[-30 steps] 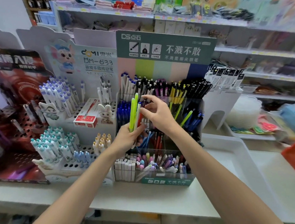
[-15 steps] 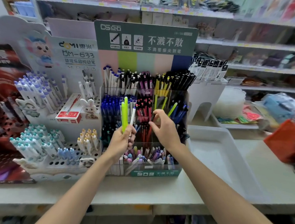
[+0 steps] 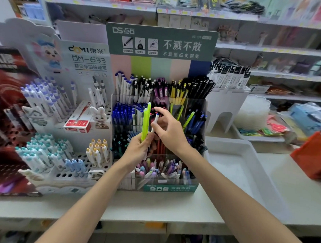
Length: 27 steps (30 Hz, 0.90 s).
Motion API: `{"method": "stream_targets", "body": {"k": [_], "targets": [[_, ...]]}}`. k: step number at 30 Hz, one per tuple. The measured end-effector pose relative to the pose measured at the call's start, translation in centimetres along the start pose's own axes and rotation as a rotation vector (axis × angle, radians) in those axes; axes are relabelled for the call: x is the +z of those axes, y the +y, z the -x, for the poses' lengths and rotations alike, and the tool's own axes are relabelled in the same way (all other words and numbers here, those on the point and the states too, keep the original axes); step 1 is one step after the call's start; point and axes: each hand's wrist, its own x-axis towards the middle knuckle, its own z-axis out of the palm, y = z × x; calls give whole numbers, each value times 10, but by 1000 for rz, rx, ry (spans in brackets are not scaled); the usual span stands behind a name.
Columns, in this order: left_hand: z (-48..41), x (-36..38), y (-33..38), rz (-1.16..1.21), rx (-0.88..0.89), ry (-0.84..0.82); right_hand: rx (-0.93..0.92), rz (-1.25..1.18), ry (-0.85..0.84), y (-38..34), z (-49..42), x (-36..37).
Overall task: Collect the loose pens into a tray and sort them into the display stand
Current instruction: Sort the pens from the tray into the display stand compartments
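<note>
The left hand (image 3: 138, 150) is wrapped around the lower ends of two slim, glossy lime-green pens (image 3: 146, 122), which stand nearly upright and tilt a little to the right in front of the display stand (image 3: 177, 188). The right hand (image 3: 170, 133) is close against it. Its thumb and a curled finger pinch a thin white pen (image 3: 156, 119) with a dark tip that rises from the same bundle, and its index finger is lifted above it. The two hands touch or nearly touch at the pens.

The stand is a stepped case of clear, hard plastic split into square compartments, each packed with upright pens: blue-capped, white, purple, yellow and black. Pastel pens lie jumbled in its low front bin. A matte green header card (image 3: 161, 40) with white printed characters rises at its back.

Just right of the stand lies a shallow, rectangular white plastic tray (image 3: 250, 165) with a rounded rim. Left of the stand is a white pen rack (image 3: 66, 173) pierced with round holes, holding stubby pens with pale caps. A red cardboard box (image 3: 78, 123) and a small white rabbit figure (image 3: 100, 115) sit on the rack. Everything rests on a smooth, pale counter (image 3: 156, 206).
</note>
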Motion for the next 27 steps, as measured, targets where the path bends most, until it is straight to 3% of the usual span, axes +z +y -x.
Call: {"method": "stream_targets", "body": {"k": [2,5,7,13,20,27], "targets": [[-3,-1,4,56,-22,14,-13,-39,59,-8,-12,-3],[-4,-16,7,120,-61,103,-55,-116,318,-16,-36,-19],[-3,-29,7,103,-55,133,-101,-89,406,-22,-50,-27],[-1,-46,9,77,-55,100,-229,173,302,-13,-61,-5],[0,-51,10,102,-72,86,-249,177,335,-10,-70,1],[0,-52,9,90,-78,103,-291,295,221,10,-55,17]]}}
